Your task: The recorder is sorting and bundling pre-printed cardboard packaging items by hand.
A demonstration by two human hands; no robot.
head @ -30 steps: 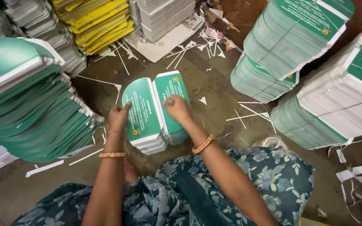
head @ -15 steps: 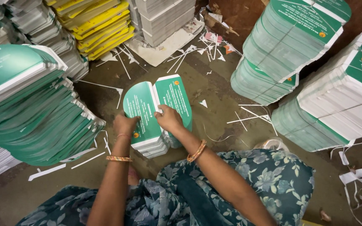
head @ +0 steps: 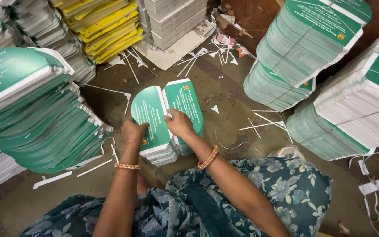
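Two stacks of green, round-topped printed cards stand side by side, touching, on the floor. The left stack [head: 151, 120] leans toward ten o'clock; the right stack [head: 185, 103], toward two o'clock, stands squarer.

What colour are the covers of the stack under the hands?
Green with a white edge strip, on the stack of booklets; shows best in the head view.

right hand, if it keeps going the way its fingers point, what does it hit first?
The right hand points up-left across the right green stack; first in line is probably the left green stack beside it. Depth unclear.
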